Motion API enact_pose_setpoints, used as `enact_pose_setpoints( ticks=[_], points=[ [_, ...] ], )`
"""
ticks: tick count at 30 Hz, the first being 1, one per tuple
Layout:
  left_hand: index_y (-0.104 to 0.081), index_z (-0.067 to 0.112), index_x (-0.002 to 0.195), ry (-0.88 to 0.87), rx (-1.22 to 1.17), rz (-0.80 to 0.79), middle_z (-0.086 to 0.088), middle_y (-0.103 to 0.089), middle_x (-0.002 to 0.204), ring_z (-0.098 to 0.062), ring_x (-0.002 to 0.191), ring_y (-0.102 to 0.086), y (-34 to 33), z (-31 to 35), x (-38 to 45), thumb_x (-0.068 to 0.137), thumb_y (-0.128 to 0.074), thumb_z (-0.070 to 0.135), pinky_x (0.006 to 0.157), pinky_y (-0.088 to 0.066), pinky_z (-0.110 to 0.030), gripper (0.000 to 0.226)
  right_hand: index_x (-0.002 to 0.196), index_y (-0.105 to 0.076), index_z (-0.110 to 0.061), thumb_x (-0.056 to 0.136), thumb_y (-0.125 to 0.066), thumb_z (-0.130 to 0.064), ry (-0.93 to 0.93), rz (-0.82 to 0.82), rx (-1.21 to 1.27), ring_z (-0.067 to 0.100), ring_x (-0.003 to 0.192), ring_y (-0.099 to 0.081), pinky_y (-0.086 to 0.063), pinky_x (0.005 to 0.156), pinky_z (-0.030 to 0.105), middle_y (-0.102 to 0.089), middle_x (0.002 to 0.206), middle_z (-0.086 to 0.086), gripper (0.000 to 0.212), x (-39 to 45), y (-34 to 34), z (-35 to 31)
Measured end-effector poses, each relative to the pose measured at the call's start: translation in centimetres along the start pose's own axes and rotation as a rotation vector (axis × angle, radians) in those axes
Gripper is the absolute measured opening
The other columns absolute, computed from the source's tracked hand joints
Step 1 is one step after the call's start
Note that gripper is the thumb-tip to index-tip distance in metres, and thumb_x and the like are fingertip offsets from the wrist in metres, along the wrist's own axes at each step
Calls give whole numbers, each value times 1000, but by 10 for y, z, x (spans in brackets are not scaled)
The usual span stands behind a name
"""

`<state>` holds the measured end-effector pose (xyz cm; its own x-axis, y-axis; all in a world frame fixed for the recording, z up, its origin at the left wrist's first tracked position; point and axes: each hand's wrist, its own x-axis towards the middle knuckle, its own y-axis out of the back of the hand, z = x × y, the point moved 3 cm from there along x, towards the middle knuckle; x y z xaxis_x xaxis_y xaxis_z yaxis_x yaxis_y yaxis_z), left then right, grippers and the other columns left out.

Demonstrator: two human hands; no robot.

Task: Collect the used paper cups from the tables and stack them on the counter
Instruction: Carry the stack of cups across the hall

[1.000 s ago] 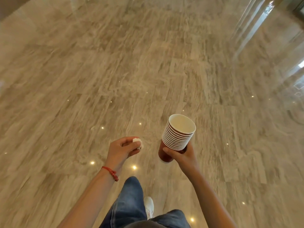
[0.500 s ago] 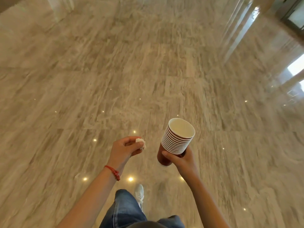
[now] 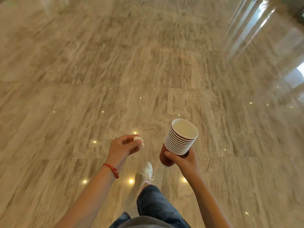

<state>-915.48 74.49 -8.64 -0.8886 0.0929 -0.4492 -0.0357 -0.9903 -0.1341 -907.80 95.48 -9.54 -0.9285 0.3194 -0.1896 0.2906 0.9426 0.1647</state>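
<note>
My right hand grips a stack of several nested paper cups, red-brown outside with white rims, tilted so the empty white inside of the top cup shows. My left hand is closed around a small crumpled white paper scrap pinched at the fingertips. A red cord bracelet sits on my left wrist. Both hands are held out at waist height above the floor. No table or counter is in view.
Polished beige marble floor stretches all around, with small ceiling-light reflections. My leg in blue jeans and a white sneaker are below the hands. Bright glass or window reflections lie at the upper right.
I have walked forward over the floor; the white sneaker has stepped ahead. Both hands keep the same hold and rough position.
</note>
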Motion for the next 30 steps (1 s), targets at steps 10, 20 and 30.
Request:
enact_pose_setpoints(
  ticks=[10, 20, 30],
  points=[
    [-72, 12, 79, -27, -23, 64, -2, -73, 67, -10, 65, -69, -52, 130, 205, 75, -70, -2, 60, -55, -19, 14, 104, -58, -34, 71, -81, -13, 49, -70, 14, 5, 91, -67, -54, 71, 19, -70, 97, -15, 46, 251, -6, -91],
    [-71, 9, 79, 35, -36, 33, -3, -72, 67, -11, 63, -69, -100, 223, 447, 75, -69, -4, 58, -55, -18, 14, 102, -59, -30, 68, -82, -10, 17, 8, 27, 5, 88, -67, -54, 69, 18, -71, 94, -13, 45, 497, -38, -124],
    [-73, 15, 74, 28, -4, -16, -1, -73, 68, -10, 66, -69, -152, 354, 662, 73, -72, 0, 59, -54, -18, 15, 104, -58, -26, 65, -83, -11, -17, 66, 34, 5, 89, -67, -55, 70, 20, -71, 94, -8, 48, 727, -46, -182]
  ],
)
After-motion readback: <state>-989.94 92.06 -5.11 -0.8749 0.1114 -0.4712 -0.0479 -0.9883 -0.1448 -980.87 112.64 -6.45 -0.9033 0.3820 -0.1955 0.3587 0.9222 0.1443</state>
